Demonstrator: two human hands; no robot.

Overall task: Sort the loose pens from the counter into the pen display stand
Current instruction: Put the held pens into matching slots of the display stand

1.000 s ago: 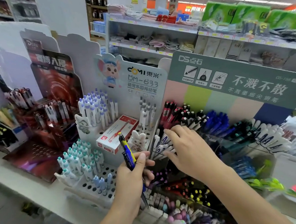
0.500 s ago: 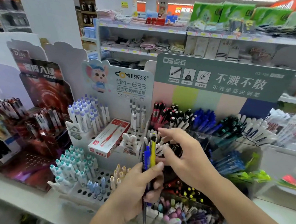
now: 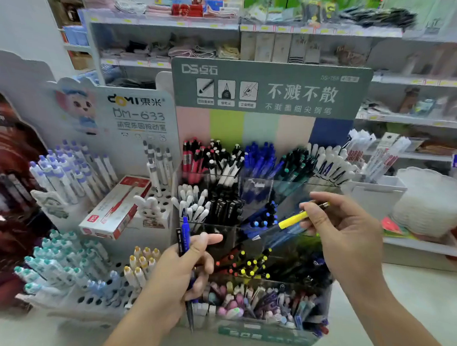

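A tiered clear pen display stand with a green header holds several compartments of red, black, blue and white pens. My left hand grips a blue pen upright in front of the stand's lower left, with a dark pen beside it in the same grip. My right hand pinches a yellow-and-dark pen by its end, held nearly level over the stand's middle tier, its tip pointing left toward the blue pens.
A white peg-hole stand with teal, blue and yellow pens stands at the left, a red-and-white pen box on it. A dark red display is at far left. A white tray and shop shelves lie right and behind.
My right hand left the stand's pens and took the yellow-and-dark pen out of my left hand, carrying it right over the middle tier. My left hand keeps the blue pen.
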